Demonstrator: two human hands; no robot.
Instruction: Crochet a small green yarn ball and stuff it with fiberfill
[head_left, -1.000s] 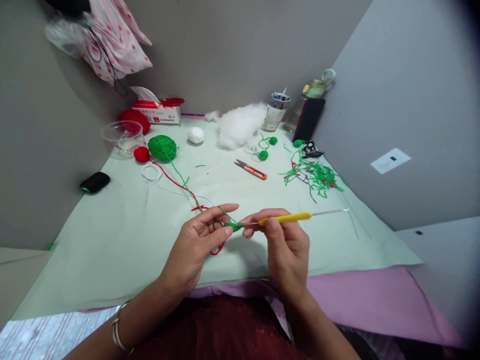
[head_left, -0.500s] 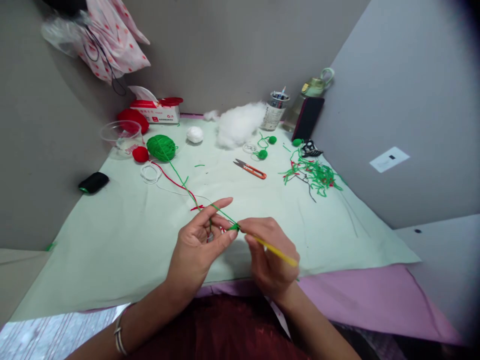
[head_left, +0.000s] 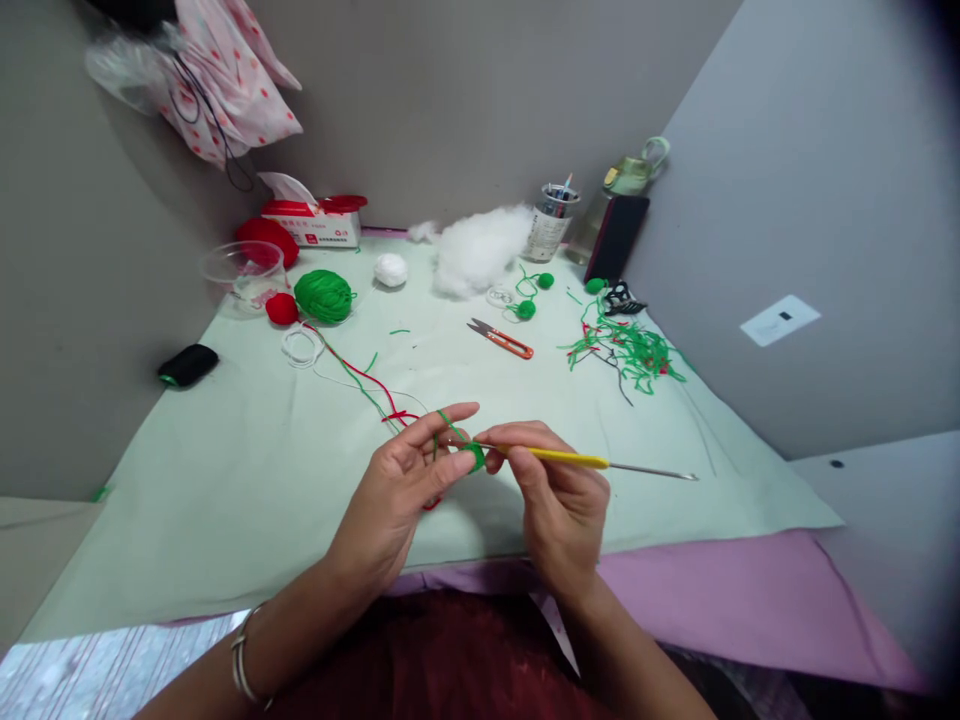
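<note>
My left hand (head_left: 401, 485) pinches a small green crocheted piece (head_left: 475, 457) between thumb and fingers, its index finger stretched out with green yarn (head_left: 451, 424) over it. My right hand (head_left: 562, 500) grips a yellow-handled crochet hook (head_left: 559, 456), whose metal tip meets the green piece; its other metal end points right. A red strand (head_left: 375, 382) and a green strand run from my left hand back toward a green yarn ball (head_left: 324, 297) and a small red ball (head_left: 282, 309). Part of the piece is hidden behind my left thumb.
Orange thread snips (head_left: 502, 339) lie mid-table. Behind them are white stuffing (head_left: 480, 250), a white ball (head_left: 390, 270) and a pen cup (head_left: 549, 225). Yarn scraps (head_left: 637, 350), a phone (head_left: 616, 238) and a bottle (head_left: 628, 178) are at right; a tissue box (head_left: 322, 224) and black case (head_left: 187, 366) at left.
The hook has swung from slanting down to nearly level, and its far metal end now shows. Both hands have shifted slightly right. The green yarn from the ball has dropped slack onto the table.
</note>
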